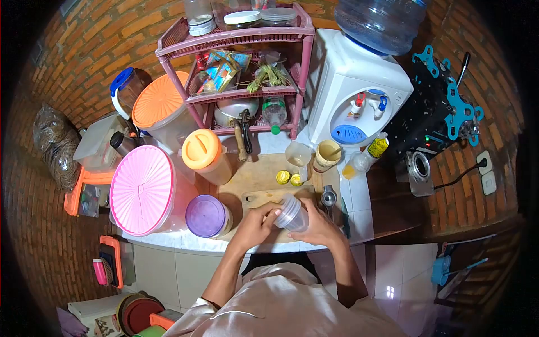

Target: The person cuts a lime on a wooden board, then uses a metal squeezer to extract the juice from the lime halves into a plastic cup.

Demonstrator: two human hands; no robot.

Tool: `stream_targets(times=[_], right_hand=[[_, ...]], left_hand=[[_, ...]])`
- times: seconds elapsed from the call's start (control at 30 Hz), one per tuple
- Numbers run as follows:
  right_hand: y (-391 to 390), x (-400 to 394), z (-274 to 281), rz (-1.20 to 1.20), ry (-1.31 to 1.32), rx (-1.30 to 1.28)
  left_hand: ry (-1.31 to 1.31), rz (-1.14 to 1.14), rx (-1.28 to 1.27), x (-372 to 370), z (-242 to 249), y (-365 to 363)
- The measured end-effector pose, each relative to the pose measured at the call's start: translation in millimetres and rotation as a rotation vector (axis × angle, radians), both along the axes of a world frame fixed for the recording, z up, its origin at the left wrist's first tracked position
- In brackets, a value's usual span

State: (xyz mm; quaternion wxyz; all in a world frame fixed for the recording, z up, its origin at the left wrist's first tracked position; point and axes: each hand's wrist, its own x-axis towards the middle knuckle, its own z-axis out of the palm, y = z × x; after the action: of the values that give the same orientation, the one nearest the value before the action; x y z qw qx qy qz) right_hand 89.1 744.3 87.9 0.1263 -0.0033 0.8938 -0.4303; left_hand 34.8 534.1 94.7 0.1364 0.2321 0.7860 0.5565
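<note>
Over the front edge of a wooden cutting board (255,198), a stack of clear plastic cups (293,216) is tilted between my hands. My right hand (319,229) wraps around the side and base of the stack. At the rim end, the thumb and fingers of my left hand (257,226) pinch the cups. Just beyond are two yellow citrus halves (283,177), beside a clear measuring cup (298,156). A metal hand tool (328,196), perhaps a squeezer, lies to the right of my right hand. How many cups are stacked is hard to make out.
Left stand a purple-lidded tub (205,216), a pink-lidded container (141,191) and an orange-lidded pitcher (205,154). A pink shelf rack (303,78) and white water dispenser (359,78) rise behind. A cream cup (327,157) and yellow-labelled bottle (377,147) stand right.
</note>
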Motion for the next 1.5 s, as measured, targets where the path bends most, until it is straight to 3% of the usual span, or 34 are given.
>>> stream_targets(times=[0.07,0.13,0.43,0.77,0.97,1.17,1.33,1.5], right_hand=[[-7,1,2,-0.036,0.059,-0.018],[-13,2,9,0.066,0.283,-0.035],[-23,8,-7,0.097,0.414,0.042],[-32,5,-8,0.038,0.441,0.010],[-35,-1,8,0.051,0.281,0.023],[-40,-8,-18,0.012,0.526,-0.004],[-38,-8,-2,0.034,0.330,0.016],[-39,-10,-4,0.050,0.344,0.111]], left_hand=[[-0.022,-0.017,-0.052,-4,2,-5],[-0.041,-0.039,-0.100,-5,0,-5],[0.066,-0.154,-0.186,-8,1,-5],[0.037,-0.011,-0.123,-8,-2,-1],[0.111,-0.014,-0.205,-12,-5,-4],[0.210,0.059,-0.176,-16,-1,2],[0.216,0.002,-0.220,-14,-4,4],[0.190,0.032,-0.165,-15,-12,9]])
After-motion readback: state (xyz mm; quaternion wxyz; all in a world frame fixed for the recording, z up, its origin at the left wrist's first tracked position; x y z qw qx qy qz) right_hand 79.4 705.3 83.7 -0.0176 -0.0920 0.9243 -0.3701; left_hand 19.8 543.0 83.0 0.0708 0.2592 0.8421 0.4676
